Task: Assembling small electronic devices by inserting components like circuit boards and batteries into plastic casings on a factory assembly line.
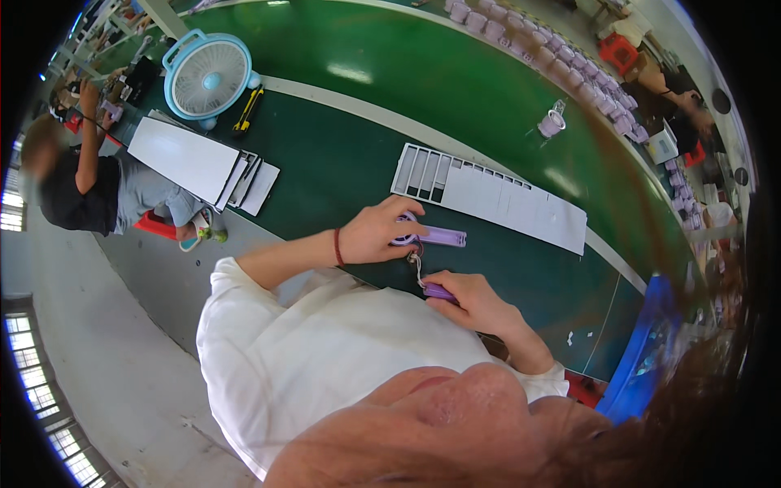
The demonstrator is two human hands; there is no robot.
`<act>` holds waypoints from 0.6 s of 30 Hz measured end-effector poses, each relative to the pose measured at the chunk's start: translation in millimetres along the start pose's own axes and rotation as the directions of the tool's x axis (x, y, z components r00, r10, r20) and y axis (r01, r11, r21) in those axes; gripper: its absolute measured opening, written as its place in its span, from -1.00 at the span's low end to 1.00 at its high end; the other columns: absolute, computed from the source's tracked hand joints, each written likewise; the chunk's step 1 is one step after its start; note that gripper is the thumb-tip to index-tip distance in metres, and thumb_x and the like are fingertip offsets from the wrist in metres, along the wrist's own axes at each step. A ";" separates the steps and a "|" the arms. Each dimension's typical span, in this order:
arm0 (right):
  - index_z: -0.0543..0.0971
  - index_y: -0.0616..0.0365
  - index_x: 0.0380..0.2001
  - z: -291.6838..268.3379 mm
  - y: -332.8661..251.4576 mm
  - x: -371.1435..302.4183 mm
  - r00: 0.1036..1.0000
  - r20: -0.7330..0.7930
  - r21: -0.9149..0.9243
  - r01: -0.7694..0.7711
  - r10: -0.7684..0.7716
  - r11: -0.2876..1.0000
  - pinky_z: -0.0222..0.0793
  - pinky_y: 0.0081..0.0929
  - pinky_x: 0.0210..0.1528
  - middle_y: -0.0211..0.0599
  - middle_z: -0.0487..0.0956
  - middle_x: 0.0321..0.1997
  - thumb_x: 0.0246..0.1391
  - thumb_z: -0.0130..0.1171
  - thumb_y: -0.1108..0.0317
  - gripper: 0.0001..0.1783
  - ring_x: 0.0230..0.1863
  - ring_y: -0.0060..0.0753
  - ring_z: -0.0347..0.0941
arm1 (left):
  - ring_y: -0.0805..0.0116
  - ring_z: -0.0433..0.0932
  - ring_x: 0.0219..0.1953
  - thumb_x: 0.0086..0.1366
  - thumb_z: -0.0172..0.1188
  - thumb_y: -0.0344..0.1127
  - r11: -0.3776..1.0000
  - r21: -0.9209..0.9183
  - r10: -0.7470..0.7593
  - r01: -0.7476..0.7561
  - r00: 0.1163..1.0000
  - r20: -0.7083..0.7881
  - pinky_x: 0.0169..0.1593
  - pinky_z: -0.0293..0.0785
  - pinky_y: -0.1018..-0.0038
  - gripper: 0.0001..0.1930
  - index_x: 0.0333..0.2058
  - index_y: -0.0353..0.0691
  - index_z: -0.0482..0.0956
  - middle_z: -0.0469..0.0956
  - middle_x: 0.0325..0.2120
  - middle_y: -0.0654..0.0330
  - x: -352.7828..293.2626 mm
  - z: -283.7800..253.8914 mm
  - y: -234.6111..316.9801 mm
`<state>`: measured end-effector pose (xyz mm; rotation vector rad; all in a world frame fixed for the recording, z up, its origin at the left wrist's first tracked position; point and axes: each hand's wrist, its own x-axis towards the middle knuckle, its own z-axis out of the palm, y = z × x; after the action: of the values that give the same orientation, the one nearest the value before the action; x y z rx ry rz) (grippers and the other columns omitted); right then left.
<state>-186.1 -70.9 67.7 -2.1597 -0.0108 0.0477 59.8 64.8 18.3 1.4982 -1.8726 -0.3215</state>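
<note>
My left hand [381, 233] grips the round ring end of a light purple handheld fan housing [446, 237], whose straight handle points right over the dark green table. The fingers cover part of the ring. Pinched between the thumb and fingers of my right hand [480, 302] is a smaller, darker purple plastic piece [438, 291], held nearer to my body. Thin pale wires [419, 267] run between the two purple parts. The inside of the housing is too small to make out.
Beyond my hands lies a white divider tray [504, 199], with open slots at its left end. A blue desk fan [211, 81], a yellow-black tool [248, 111] and stacked white boards [185, 159] are leftward. One purple piece [551, 124] stands on the green belt [423, 73]. A co-worker [89, 183] sits left.
</note>
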 end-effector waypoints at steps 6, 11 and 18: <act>0.52 0.14 0.19 -14.6 24.6 11.2 0.965 -0.247 -0.034 0.085 -0.091 0.996 0.44 -0.32 -0.04 -0.07 0.49 0.00 0.34 0.10 0.48 -0.63 -0.11 0.01 0.51 | 0.09 0.48 0.07 0.09 0.44 -0.38 0.993 0.111 0.058 -0.049 0.995 -0.085 0.10 0.41 0.19 -0.74 -0.23 -0.02 0.63 0.49 -0.02 0.18 -5.4 20.5 -3.6; 0.57 0.14 0.13 10.6 35.0 19.4 0.911 -0.411 -0.283 -0.107 -0.019 0.953 0.52 -0.23 -0.06 -0.06 0.50 0.01 0.25 0.21 0.51 -0.62 -0.08 0.03 0.54 | 0.14 0.47 0.03 0.06 0.46 -0.33 0.981 0.172 0.113 -0.094 0.988 -0.104 0.09 0.36 0.21 -0.74 -0.27 -0.06 0.59 0.49 -0.08 0.21 -1.6 26.5 -4.3; 0.58 0.19 0.09 28.0 46.2 15.9 0.893 -0.425 -0.536 -0.117 -0.147 0.836 0.51 -0.18 -0.14 -0.14 0.53 -0.06 0.12 0.34 0.51 -0.57 -0.12 -0.02 0.52 | 0.21 0.47 0.10 0.09 0.43 -0.30 0.990 0.142 0.039 -0.010 0.978 -0.205 0.10 0.35 0.22 -0.66 -0.11 0.00 0.64 0.52 -0.02 0.27 -1.8 36.2 -2.1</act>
<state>-171.8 -72.9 13.3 -2.7001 0.2584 -0.5364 37.9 57.5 -9.7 1.5364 -1.7750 -0.0200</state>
